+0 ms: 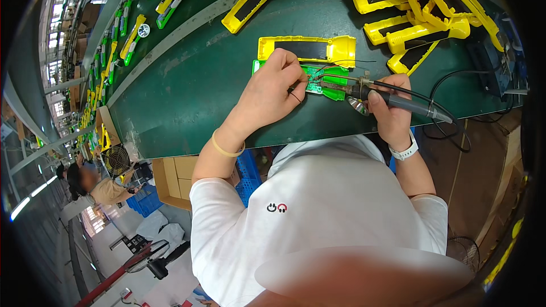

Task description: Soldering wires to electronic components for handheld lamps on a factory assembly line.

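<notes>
In the head view, a green plastic housing, long and narrow with a flared right end, lies on a dark green tabletop in front of the person. Inside it sits a small green circuit board with pale marks and fine parts; the left hand covers much of the housing's left half. A thin black wire bends up from the board and runs out to the right. Near the housing's lower right corner is a shiny silver cone-shaped reflector.

The left hand is closed — thumb and fingertips drawn together at the board's left side — though what they pinch is too small to tell. The right hand is wrapped around the grey handle of a soldering iron, whose tip points left over the board; whether it touches cannot be told.

Just beyond the housing lies a yellow plastic shell with a dark rectangular panel and a flared right end. A similar yellow shell with a dark panel lies farther off, and more yellow shells are heaped at the upper right.
</notes>
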Available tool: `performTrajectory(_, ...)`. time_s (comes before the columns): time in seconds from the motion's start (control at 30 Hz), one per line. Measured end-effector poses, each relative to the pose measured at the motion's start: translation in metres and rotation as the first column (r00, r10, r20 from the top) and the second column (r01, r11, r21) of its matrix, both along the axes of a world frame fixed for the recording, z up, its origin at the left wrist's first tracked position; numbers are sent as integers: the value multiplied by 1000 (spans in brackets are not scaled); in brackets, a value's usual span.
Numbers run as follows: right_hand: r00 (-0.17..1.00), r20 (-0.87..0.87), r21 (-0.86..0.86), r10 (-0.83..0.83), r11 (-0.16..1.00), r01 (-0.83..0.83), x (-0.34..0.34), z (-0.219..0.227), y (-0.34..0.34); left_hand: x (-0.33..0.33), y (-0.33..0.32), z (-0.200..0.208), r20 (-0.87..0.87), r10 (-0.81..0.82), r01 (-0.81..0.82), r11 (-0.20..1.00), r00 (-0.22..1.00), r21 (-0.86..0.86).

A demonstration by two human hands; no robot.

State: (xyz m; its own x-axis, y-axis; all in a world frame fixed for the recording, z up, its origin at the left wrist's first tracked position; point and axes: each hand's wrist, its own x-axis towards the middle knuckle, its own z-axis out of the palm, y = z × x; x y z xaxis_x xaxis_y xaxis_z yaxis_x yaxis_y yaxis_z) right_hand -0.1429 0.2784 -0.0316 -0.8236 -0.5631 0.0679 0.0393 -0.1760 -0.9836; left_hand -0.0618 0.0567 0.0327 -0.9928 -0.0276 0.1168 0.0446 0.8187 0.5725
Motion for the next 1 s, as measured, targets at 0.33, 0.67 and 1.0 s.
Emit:
performTrajectory(0.33, 992, 116, -160, -45, 985, 63, 2, 2, 2, -1, -1, 0, 63, -7, 5, 1000, 998, 29)
performTrajectory(0.67, 989, 129, -141, -66, 986, 84, 1, 1, 4, 18, -6, 25, -179, 95, -169, 869, 979, -465)
performTrajectory(1.0, 992, 115, -138, -53, 988, 69, 2, 1, 5, 17, -11, -8, -271, -121, 69, 979, 955, -192)
